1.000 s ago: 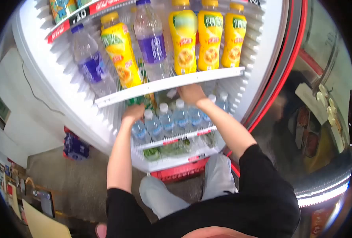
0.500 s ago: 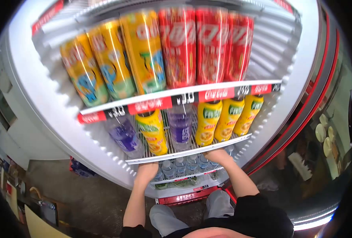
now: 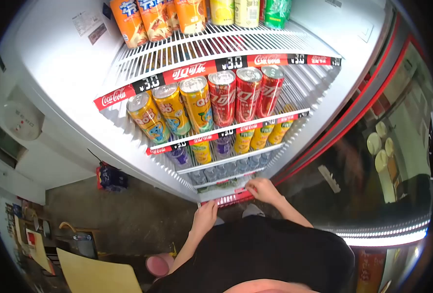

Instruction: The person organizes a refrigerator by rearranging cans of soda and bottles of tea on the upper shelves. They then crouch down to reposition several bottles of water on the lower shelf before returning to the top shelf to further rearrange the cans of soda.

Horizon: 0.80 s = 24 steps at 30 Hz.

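My left hand (image 3: 206, 216) is at the red bottom edge of the fridge (image 3: 231, 198), its fingers loosely bent and nothing visible in them. To the right, my right hand (image 3: 263, 190) hovers by the lowest shelf, fingers apart and slightly curled, with no item seen in it. Above the hands stands a row of clear water bottles (image 3: 221, 171). One shelf up are yellow bottles (image 3: 244, 142) and purple-labelled bottles (image 3: 179, 156). Higher still stand yellow cans (image 3: 195, 103) and red Coca-Cola cans (image 3: 248, 95).
Orange cans (image 3: 154, 19), pale yellow cans and a green can (image 3: 277, 13) stand on the top shelf. The glass door (image 3: 353, 161) is on the right. On the left are a dark bundle (image 3: 111, 178) on the floor, a pink bucket (image 3: 160, 264) and a pale tabletop (image 3: 97, 273).
Both hands have come down from beneath the yellow-bottle shelf to the fridge's bottom. The view has pulled back and up, bringing the top shelf into sight.
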Motion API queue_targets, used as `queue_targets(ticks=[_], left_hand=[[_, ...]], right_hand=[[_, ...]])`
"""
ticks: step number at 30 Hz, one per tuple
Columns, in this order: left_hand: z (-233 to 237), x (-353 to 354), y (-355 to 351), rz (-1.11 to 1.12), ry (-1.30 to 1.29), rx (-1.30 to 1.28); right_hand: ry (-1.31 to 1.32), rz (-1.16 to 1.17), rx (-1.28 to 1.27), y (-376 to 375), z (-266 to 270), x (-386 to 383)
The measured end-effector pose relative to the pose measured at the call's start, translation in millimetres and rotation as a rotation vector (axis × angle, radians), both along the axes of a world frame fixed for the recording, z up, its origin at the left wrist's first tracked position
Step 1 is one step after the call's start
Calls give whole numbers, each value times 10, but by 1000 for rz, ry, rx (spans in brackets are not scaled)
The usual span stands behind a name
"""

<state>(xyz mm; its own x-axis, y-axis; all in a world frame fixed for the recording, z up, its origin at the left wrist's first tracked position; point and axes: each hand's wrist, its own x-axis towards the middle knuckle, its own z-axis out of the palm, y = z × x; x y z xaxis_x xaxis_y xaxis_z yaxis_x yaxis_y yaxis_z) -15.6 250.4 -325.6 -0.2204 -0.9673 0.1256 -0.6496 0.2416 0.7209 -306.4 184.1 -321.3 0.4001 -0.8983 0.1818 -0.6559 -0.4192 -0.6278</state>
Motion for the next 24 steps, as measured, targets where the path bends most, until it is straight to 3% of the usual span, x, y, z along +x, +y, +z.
queue_targets(ticks=[5, 12, 15, 20, 24], left_hand=[[360, 100, -129, -144, -91, 10], [106, 567, -157, -72, -91, 0], [23, 659, -124, -37, 44, 94], [49, 545, -198, -77, 69, -4], [110, 361, -327, -71, 107, -72]], right_hand=[[-160, -103, -219, -81, 479, 349], [-201, -243, -425, -221, 1173, 552], [-186, -287, -430, -194, 1399, 546], [-311, -581, -717, -301, 1707, 396], [-311, -664, -776, -549, 1972, 210]])
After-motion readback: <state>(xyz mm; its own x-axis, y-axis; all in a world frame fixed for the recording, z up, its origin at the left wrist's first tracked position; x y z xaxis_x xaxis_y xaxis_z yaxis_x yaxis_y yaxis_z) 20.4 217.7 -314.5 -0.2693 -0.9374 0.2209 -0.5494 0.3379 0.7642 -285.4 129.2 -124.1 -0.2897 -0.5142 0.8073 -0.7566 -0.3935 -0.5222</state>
